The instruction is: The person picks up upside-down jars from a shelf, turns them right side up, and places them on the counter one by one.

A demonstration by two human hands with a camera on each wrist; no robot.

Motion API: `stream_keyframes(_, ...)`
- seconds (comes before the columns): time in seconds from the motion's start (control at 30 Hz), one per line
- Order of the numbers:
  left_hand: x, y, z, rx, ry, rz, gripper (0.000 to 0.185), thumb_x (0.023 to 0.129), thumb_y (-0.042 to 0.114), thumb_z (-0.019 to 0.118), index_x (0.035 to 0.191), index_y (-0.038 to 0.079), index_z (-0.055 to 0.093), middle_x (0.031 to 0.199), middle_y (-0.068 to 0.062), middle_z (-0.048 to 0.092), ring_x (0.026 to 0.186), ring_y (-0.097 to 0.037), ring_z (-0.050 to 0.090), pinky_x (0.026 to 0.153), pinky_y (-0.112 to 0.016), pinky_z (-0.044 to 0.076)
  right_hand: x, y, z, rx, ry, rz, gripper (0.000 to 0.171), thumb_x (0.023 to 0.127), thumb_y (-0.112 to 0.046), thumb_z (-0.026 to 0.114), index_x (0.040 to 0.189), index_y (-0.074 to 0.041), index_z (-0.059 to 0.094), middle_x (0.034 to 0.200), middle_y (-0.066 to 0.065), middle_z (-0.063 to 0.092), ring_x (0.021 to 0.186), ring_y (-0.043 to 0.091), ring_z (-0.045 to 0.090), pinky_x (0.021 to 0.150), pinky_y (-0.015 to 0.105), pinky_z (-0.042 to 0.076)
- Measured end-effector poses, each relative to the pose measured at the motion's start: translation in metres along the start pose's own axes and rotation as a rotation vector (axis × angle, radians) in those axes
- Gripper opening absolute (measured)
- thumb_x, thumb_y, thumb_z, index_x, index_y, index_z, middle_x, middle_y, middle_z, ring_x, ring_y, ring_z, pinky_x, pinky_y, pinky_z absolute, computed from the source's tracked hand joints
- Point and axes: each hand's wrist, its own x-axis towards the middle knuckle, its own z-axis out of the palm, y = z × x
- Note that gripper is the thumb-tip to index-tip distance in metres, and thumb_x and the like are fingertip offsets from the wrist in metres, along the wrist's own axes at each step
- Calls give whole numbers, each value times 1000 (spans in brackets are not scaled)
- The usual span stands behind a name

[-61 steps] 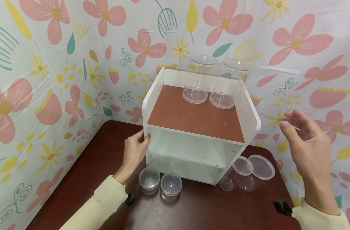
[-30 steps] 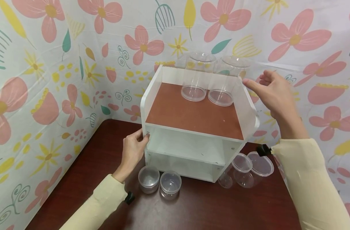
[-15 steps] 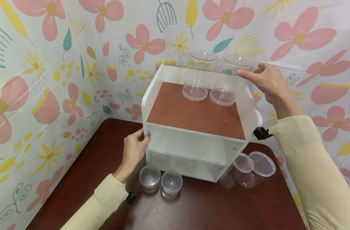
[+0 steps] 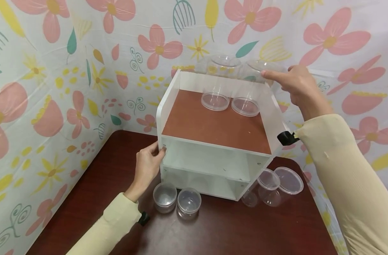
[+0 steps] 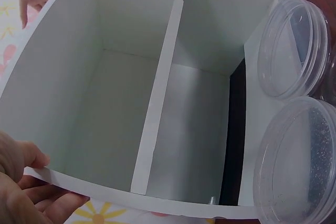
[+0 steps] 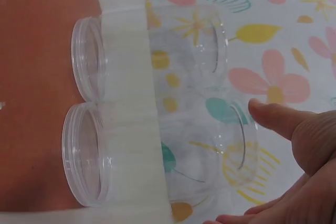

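A white shelf unit (image 4: 210, 161) with a brown top board (image 4: 213, 124) stands on the table. At the back of that board stand two tall clear jars, mouth-down: the left jar (image 4: 217, 83) and the right jar (image 4: 249, 92). My right hand (image 4: 278, 76) reaches over the shelf's right wall to the upper end of the right jar (image 6: 199, 156). Its thumb (image 6: 273, 119) lies on one side and its fingers on the other, fairly straight; I cannot tell if they press it. My left hand (image 4: 159, 150) pinches the front edge of the shelf's left side panel (image 5: 157, 103), with the thumb (image 5: 26, 156) inside.
Two small lidded clear tubs (image 4: 165, 197) (image 4: 189, 203) stand on the dark table (image 4: 117, 212) before the shelf. Two more clear jars (image 4: 267, 187) (image 4: 287, 180) lie at its right foot. Floral cloth walls (image 4: 53, 88) close in at the left, back and right.
My right hand rose from beside the shelf to the top of the right tall jar and settled around its upper end. Left hand, shelf and jars stayed put.
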Motion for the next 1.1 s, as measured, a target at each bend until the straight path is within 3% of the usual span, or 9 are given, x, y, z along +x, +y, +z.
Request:
stream_keyframes(0.23, -1, -2, 0, -7, 5, 12, 34, 97, 12, 71, 131, 5, 72, 112, -14, 76, 87, -20, 74, 66, -31, 53, 6, -16, 10, -24, -21, 30, 120, 80, -63, 80, 162, -2, 18, 169, 11, 13, 145, 38, 36, 119, 51, 27)
stream_keyframes(0.37, -1, -2, -1, -14, 0, 6, 35, 97, 12, 71, 132, 4, 71, 114, -15, 75, 90, -20, 74, 65, -29, 52, 10, -18, 16, 17, -25, 32, 93, 76, -57, 87, 142, -10, 42, 142, 7, 38, 133, 34, 41, 109, 43, 37)
stream_keyframes(0.47, 0, -1, -1, -15, 1, 2, 35, 97, 13, 71, 131, 5, 71, 113, -14, 75, 91, -20, 75, 67, -31, 54, 12, -18, 21, 28, -35, 31, 95, 76, -55, 88, 145, -11, 40, 145, 9, 40, 137, 33, 42, 112, 43, 38)
stream_keyframes(0.53, 1, -1, 0, -15, -2, 1, 35, 98, 13, 70, 131, 5, 71, 113, -14, 75, 91, -20, 75, 68, -32, 55, 13, -18, 24, 38, -47, 35, 107, 77, -54, 87, 157, -9, 31, 159, 12, 32, 143, 35, 40, 118, 47, 32)
stream_keyframes(0.6, 1, -1, 0, -17, -7, 5, 35, 98, 13, 70, 131, 4, 71, 112, -14, 76, 91, -21, 75, 68, -33, 55, 13, -18, 25, 45, -56, 43, 122, 79, -55, 86, 165, -7, 13, 170, 5, 15, 150, 37, 33, 122, 51, 24)
stream_keyframes(0.8, 1, 0, 1, -22, -1, 15, 34, 97, 11, 70, 130, 1, 71, 111, -15, 76, 92, -22, 75, 67, -33, 56, 13, -17, 27, 38, -43, 35, 118, 78, -58, 85, 163, -8, 21, 169, 6, 18, 149, 37, 34, 121, 50, 27)
stream_keyframes(0.9, 1, -1, 1, -23, -2, 13, 34, 97, 11, 70, 130, 1, 71, 112, -16, 75, 92, -22, 75, 68, -34, 56, 11, -16, 27, 25, -35, 37, 108, 77, -59, 85, 157, -11, 31, 157, 8, 33, 145, 34, 37, 116, 48, 32)
stream_keyframes(1.03, 0, -1, 2, -24, -5, 10, 34, 97, 11, 70, 130, 1, 71, 113, -16, 75, 94, -22, 75, 69, -35, 56, 7, -15, 24, 36, 4, -13, 72, 78, -55, 86, 125, -14, 50, 118, -3, 44, 116, 26, 49, 98, 37, 43)
stream_keyframes(1.1, 0, -1, 2, -22, -3, 9, 35, 97, 11, 70, 130, 0, 71, 113, -17, 75, 94, -23, 75, 69, -35, 56, 2, -15, 20, 27, 20, -34, 70, 79, -56, 85, 123, -14, 51, 121, -2, 45, 110, 24, 49, 96, 36, 43)
